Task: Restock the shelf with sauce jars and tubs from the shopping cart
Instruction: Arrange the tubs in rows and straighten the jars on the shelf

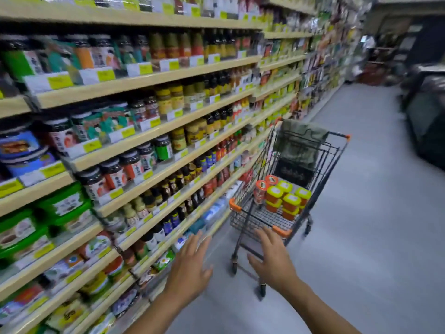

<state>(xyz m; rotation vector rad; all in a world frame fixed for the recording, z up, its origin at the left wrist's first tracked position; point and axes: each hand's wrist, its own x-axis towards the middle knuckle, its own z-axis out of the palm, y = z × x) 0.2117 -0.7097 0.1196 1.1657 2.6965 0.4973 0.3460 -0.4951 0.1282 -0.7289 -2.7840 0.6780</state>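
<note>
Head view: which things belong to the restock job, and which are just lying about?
Job: shopping cart, yellow-lidded tubs and red-lidded jars in it, shelf, left hand and right hand, both empty.
Bystanders: green cloth draped in the cart's far end, dark cabinet at the right.

Shopping cart (245,221): dark wire metal, matt coating.
Corner bumpers (234,205): orange plastic, smooth.
Tubs (291,201) in cart: glossy plastic, yellow-green lids.
Draped cloth (301,141) at cart's far end: green fabric, matt, creased.
Jars (113,173): glossy, dark lids; glass or plastic not resolvable.
Shelf edge (149,79): pale wood-look, matt.
Price tags (60,81): paper, matt.
Floor (373,237): grey, smooth, faint sheen.
</note>
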